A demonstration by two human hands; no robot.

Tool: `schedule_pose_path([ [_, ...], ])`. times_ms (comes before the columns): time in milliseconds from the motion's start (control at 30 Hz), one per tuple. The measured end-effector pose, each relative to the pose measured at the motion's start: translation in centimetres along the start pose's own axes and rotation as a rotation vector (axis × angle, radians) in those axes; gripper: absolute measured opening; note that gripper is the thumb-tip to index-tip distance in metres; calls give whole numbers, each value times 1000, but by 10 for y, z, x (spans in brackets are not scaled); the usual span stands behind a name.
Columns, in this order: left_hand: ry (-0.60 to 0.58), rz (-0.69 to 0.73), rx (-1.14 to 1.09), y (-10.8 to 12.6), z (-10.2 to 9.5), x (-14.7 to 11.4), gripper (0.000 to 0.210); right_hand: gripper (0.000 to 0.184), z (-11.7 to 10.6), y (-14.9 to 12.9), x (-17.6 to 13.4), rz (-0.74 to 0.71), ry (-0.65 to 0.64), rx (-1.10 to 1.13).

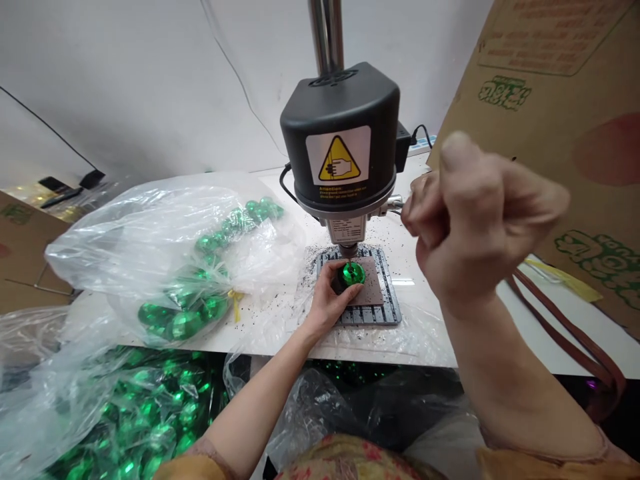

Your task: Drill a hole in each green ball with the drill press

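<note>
My left hand [333,293] is closed around a shiny green faceted ball [353,273] and keeps it on a brownish board [373,283] over the slotted metal base. Straight above the ball sits the chuck [349,251] of a black bench drill press [340,140]; its thin bit reaches down to the ball's top, and whether it has entered cannot be made out. On the right, my right hand [475,213] is raised in a fist at the side of the drill press, around the feed lever [395,205]. Most of that lever is hidden by the fingers.
A clear plastic bag [125,233] with green balls lies left on the white table [273,333]. Below the table edge, another bag holds many green balls [150,413]. Dark shavings surround the metal base [395,317]. A cardboard box [550,133] and brown strap [565,327] are at right.
</note>
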State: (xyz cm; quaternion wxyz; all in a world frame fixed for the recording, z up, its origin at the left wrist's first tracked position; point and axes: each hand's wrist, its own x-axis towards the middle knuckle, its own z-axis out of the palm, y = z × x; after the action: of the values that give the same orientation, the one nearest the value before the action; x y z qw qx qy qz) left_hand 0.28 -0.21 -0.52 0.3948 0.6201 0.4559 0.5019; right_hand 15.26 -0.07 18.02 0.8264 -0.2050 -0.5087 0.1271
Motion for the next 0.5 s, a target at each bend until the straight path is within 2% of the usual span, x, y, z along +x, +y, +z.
schedule_pose_path([
  [100,38,-4,40,4,1,0,46,41,9,0,22,64,-48,35],
  [167,119,0,99,9,0,-6,43,42,11,4,29,104,-65,58],
  [267,218,124,184,13,-3,-33,42,42,10,9,30,102,-81,91],
  [333,119,309,220,11,-6,-63,47,40,9,10,28,78,-79,127],
  [400,-104,503,291,6,-9,-99,56,40,8,9,27,84,-81,152],
  [500,-420,591,433,-4,-12,-142,65,38,8,8,28,109,-75,160],
])
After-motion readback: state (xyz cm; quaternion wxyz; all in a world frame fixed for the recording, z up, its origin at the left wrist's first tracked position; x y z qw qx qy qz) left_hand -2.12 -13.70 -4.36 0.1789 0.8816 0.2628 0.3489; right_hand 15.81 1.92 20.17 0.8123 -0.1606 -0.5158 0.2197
